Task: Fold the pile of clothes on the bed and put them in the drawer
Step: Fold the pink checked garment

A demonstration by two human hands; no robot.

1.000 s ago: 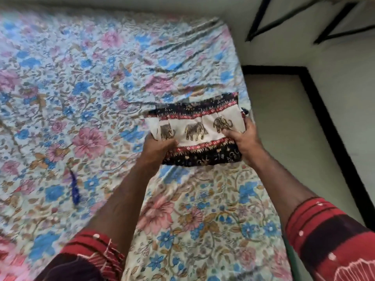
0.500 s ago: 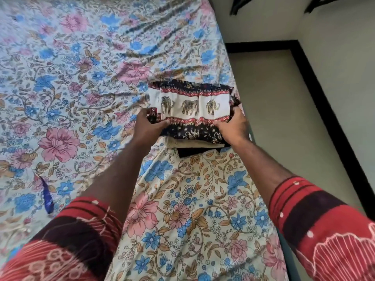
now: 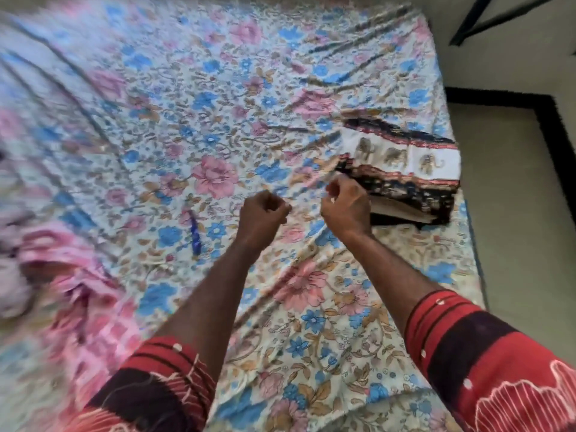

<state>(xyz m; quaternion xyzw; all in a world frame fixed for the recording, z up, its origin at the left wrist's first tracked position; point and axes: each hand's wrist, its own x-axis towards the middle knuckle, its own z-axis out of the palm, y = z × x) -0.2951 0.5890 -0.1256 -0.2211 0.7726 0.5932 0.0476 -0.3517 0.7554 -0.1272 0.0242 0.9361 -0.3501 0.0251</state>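
Note:
A folded garment (image 3: pixel 405 169) with a white band of elephants and black-and-red borders lies on top of other folded cloth near the right edge of the bed (image 3: pixel 193 120). My right hand (image 3: pixel 346 207) hovers just left of it with fingers loosely curled, holding nothing. Further left, my left hand (image 3: pixel 263 218) is also curled and empty above the floral sheet. A blurred heap of pink and white clothes (image 3: pixel 56 275) sits at the bed's left side.
A small blue strip (image 3: pixel 195 233) lies on the sheet left of my left hand. The floor (image 3: pixel 514 213) with a black border runs along the right of the bed.
Both hands have let go of the elephant-print garment and drawn back to the left. The view has swung left, bringing the pink heap into sight.

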